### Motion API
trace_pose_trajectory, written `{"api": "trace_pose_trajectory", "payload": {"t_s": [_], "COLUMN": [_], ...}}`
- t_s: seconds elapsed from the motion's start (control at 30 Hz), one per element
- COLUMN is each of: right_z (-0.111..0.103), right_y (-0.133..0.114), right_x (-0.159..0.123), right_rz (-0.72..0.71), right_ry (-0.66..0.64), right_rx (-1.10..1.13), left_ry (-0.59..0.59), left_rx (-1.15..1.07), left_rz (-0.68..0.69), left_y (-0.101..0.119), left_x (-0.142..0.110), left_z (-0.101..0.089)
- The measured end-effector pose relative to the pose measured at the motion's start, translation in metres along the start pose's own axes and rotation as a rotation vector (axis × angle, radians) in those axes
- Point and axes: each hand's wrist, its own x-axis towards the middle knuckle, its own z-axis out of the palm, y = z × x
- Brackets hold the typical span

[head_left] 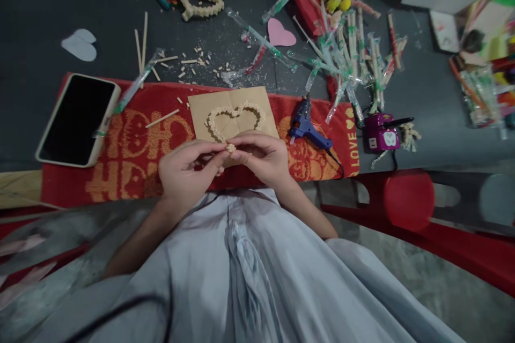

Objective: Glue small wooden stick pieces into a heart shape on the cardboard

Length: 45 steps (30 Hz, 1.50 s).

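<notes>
A heart-shaped frame [213, 125] made of short pale stick pieces lies over a folded brown paper [261, 97]. My left hand [187, 163] and my right hand [261, 156] meet at its lower end. Fingertips of both pinch a small knobbly pale piece there, which looks like the heart's tip; the fingers hide whether it joins the rest. Both hands are closed, thumbs toward me. To the right of my right hand, a blue glue gun [308, 131] rests on the red towel [132, 171].
A phone [78, 120] lies at left. Cut stick bits [193, 64] and another heart frame [197, 0] sit behind the towel. Paper hearts [280, 33], wrapped sticks [350, 43] and a purple box [381, 133] stand farther right. Red chairs [408, 201] are below the table edge.
</notes>
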Motion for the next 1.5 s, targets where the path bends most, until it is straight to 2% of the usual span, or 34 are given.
{"api": "trace_pose_trajectory", "payload": {"t_s": [0.17, 0.3, 0.4, 0.57, 0.77, 0.93, 0.97, 1.13, 1.3, 1.5], "right_z": [-0.001, 0.001, 0.004, 0.008, 0.01, 0.013, 0.014, 0.013, 0.012, 0.013], "right_y": [-0.002, -0.005, -0.005, -0.004, -0.001, 0.004, 0.005, 0.004, 0.002, 0.0], "right_x": [0.002, 0.003, 0.004, 0.007, 0.009, 0.005, 0.004, 0.001, 0.002, 0.001], "right_rz": [-0.006, 0.162, 0.235, 0.325, 0.354, 0.392, 0.405, 0.47, 0.527, 0.571], "right_ry": [0.012, 0.025, 0.043, 0.081, 0.124, 0.065, 0.048, 0.001, -0.057, -0.074], "right_rx": [0.05, 0.152, 0.251, 0.331, 0.397, 0.472, 0.476, 0.522, 0.629, 0.725], "left_ry": [-0.002, 0.016, 0.022, 0.018, -0.03, -0.053, -0.047, -0.052, -0.059, -0.067], "left_rx": [-0.061, -0.082, -0.092, -0.099, -0.04, 0.088, 0.12, 0.08, 0.041, -0.029], "left_rz": [-0.101, -0.149, -0.138, -0.081, 0.009, 0.211, 0.212, 0.164, 0.049, -0.014], "left_y": [0.006, 0.007, 0.004, 0.002, 0.009, 0.006, 0.006, 0.006, 0.004, -0.002], "left_x": [0.004, 0.007, 0.01, 0.014, 0.017, 0.019, 0.019, 0.02, 0.021, 0.022], "left_z": [0.003, 0.004, 0.004, 0.004, 0.005, 0.001, 0.0, -0.003, -0.005, -0.005]}}
